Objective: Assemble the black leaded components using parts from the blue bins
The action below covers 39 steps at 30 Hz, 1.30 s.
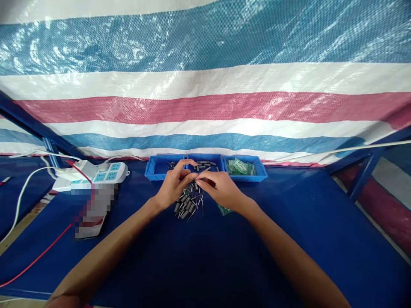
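A person's hands meet fingertip to fingertip at the center of the frame, over a blue worktop (289, 214). The left hand (173, 185) has its index finger arched above the thumb, while the right hand (223, 189) draws its thumb and forefinger narrowly together; whether either grip holds a part is too small to tell. Just below the fingers, at center, a loose pile (184, 207) of small gray and dark pieces, some with thin metallic pins, lies on the worktop. A green piece (224, 210) shows partly from beneath the right hand. Behind the hands, three blue bins stand in a row: the left bin (157, 176) with a few dark pieces, the middle bin (205, 157) with short gray cylinders (203, 167), and the right bin (247, 178) with green-and-white contents (240, 167). At center left, a white power strip (112, 174) with plugs and cords sits near a pixelated object (96, 216), and a red cord (48, 253) runs toward the lower left edge. A striped sheet (205, 107) in blue, white and red fills the upper frame.
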Each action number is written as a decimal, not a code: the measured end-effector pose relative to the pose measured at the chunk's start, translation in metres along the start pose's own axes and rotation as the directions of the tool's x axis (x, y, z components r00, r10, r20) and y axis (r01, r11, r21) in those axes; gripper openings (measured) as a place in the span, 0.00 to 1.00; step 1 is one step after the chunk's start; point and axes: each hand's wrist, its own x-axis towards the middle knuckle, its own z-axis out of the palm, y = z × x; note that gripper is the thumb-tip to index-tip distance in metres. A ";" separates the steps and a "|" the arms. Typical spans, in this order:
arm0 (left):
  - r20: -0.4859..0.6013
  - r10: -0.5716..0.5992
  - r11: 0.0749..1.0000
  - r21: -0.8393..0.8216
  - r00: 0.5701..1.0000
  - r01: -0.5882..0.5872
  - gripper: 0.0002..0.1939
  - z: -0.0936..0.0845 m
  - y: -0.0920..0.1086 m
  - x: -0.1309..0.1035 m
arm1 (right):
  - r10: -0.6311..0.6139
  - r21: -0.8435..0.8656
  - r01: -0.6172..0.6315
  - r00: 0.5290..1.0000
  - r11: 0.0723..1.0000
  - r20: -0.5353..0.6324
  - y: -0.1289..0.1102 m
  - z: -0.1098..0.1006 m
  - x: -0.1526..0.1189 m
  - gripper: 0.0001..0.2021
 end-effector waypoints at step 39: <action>-0.306 0.212 0.932 0.348 0.928 -0.099 0.13 -0.008 0.001 0.003 | 0.228 0.519 -0.248 0.968 0.818 0.104 -0.003 0.006 -0.004 0.27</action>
